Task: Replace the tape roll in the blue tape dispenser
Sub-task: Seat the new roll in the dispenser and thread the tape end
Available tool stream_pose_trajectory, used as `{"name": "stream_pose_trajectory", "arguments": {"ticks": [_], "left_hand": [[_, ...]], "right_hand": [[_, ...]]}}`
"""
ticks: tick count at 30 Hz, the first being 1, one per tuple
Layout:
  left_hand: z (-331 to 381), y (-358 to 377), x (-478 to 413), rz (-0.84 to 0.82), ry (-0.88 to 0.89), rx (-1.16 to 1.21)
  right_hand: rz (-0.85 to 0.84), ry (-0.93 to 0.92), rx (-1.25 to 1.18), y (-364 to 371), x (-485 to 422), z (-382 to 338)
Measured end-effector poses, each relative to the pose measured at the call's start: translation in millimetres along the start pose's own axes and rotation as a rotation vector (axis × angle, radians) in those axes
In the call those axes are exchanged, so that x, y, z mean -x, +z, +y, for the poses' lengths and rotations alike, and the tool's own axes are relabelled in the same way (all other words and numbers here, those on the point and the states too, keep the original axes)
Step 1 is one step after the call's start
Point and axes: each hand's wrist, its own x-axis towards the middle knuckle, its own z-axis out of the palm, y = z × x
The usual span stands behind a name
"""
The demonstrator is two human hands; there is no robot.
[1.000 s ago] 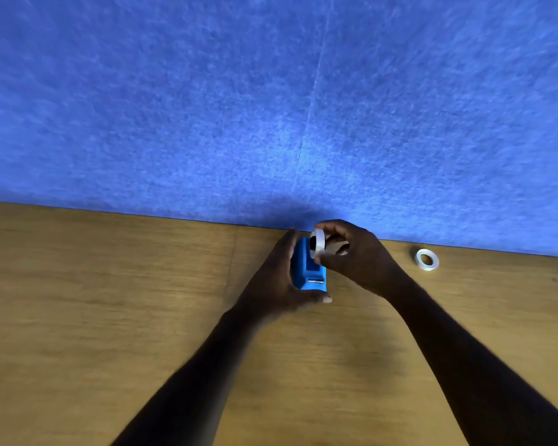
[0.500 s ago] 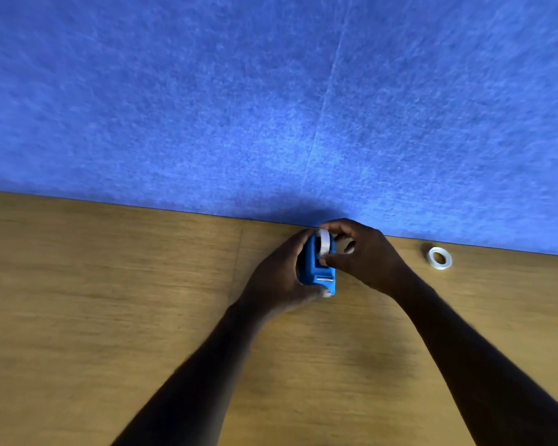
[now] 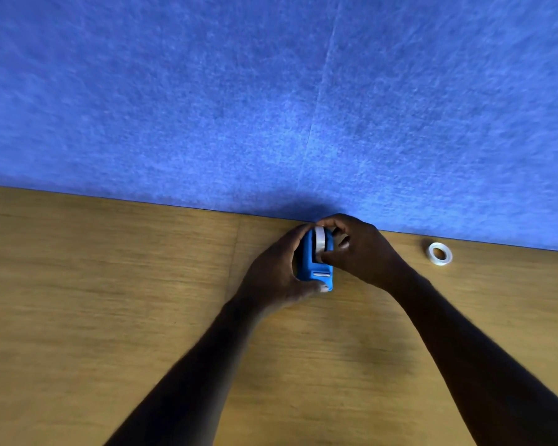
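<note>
The left hand (image 3: 276, 272) wraps around the blue dispenser (image 3: 314, 263) on the wooden table (image 3: 110, 300). The right hand (image 3: 358, 249) pinches the tape roll (image 3: 319, 241), seating it in the slot. Next, judging: press it home, thread the end forward. A second roll (image 3: 440, 253) lies at three o'clock, well apart.

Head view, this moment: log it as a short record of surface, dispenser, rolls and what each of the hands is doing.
surface: wooden table, blue felt wall behind
dispenser: blue tape dispenser, on the table near the wall
left hand: grips the dispenser's left side
right hand: holds the tape roll in the dispenser's slot
spare roll: flat on the table, right of the hands, untouched
</note>
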Motion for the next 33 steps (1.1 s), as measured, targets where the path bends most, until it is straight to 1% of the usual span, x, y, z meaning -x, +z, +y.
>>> {"name": "stream_pose_trajectory", "arguments": {"ticks": [5,10,14,18,21,23,27,33], "left_hand": [[2,-1,1,0.007,-0.007,-0.01],[5,-2,0,0.006,-0.005,-0.011],[4,-1,0,0.016,0.002,-0.015],[6,-2,1,0.024,0.015,-0.032],[6,-2,1,0.032,0.025,-0.039],[5,-1,1,0.032,0.031,-0.033],[5,-1,1,0.034,0.043,-0.021],[5,-2,1,0.022,0.048,-0.033]], "right_hand": [[0.004,-0.013,-0.001,1,0,2],[-0.038,0.005,-0.087,-4,2,2],[-0.034,-0.003,-0.085,-5,2,0],[0.023,0.012,-0.122,-4,-1,1],[0.084,0.004,-0.101,-3,-3,1],[0.071,0.035,-0.104,-4,-5,-1],[0.036,0.098,-0.189,-9,-7,-2],[0.005,0.12,-0.228,-14,-11,-5]]}}
